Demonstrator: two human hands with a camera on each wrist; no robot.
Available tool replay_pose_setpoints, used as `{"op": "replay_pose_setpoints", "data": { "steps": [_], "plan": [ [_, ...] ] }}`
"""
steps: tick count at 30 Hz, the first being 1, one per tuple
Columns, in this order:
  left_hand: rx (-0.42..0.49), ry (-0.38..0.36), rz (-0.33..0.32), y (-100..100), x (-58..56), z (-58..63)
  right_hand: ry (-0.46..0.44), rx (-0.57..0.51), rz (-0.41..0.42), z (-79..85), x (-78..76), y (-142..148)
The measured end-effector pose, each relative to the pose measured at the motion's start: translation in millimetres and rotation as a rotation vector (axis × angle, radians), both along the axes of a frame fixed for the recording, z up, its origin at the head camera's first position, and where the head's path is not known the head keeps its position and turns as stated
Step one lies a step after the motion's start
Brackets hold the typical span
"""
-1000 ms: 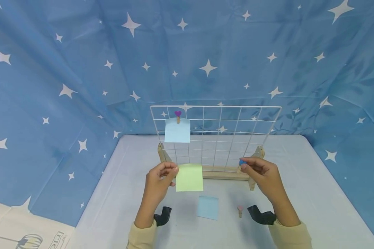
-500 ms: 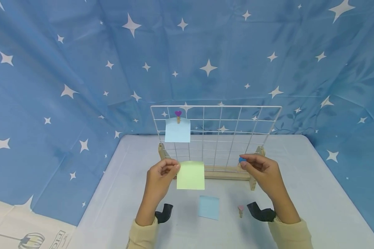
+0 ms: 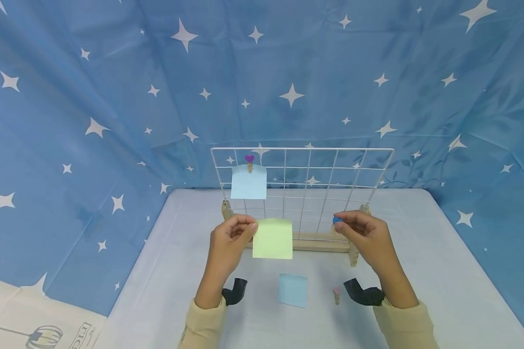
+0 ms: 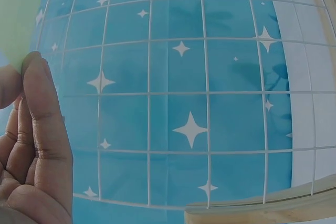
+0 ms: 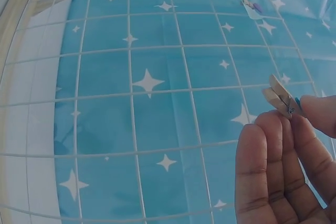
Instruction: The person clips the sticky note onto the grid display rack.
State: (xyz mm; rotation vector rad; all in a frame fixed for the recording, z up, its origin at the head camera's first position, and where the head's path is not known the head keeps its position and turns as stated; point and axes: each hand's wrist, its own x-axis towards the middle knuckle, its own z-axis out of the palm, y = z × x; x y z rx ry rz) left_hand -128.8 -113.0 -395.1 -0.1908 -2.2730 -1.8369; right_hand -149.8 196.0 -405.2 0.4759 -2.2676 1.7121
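My left hand (image 3: 230,242) pinches a yellow-green sticky note (image 3: 272,239) by its upper left corner, in front of a white wire grid (image 3: 310,190). In the left wrist view the thumb and forefinger meet on the edge of that note (image 4: 21,14). My right hand (image 3: 367,237) pinches a small wooden clothespin (image 5: 281,97) with a blue decoration, near the grid's lower right. A light blue note (image 3: 248,183) hangs at the grid's upper left under a clothespin with a purple heart (image 3: 250,160).
Another blue note (image 3: 293,290) lies on the white table (image 3: 179,232), with a pink-heart clothespin (image 3: 336,295) to its right. A wooden base (image 3: 316,245) supports the grid. Behind it hangs a blue cloth with white stars (image 3: 262,97).
My left hand has moved up and to the right with the yellow-green note. My right hand has risen slightly with the clothespin.
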Motion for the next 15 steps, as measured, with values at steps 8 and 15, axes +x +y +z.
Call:
{"op": "replay_pose_setpoints", "data": {
  "steps": [8,15],
  "plan": [
    [-0.001,0.02,-0.004,4.6,-3.4,5.9,-0.003,-0.024,0.042,6.0,-5.5,-2.5],
    [-0.011,0.016,-0.003,5.5,-3.7,6.4,-0.026,-0.008,0.05,10.4,-6.9,-3.6]
  ]
}}
